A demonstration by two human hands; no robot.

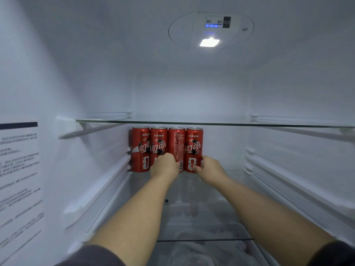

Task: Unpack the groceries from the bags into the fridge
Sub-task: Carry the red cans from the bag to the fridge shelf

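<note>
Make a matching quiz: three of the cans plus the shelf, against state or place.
1 leftmost can
2 third can from left
3 rightmost can
4 upper glass shelf

a gripped by right hand
b above the cans
c fine-print side facing out
d next to left wall

Pairs: 1-d, 2-c, 3-a, 4-b

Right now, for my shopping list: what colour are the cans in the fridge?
The cans are red with white lettering; head view.
</note>
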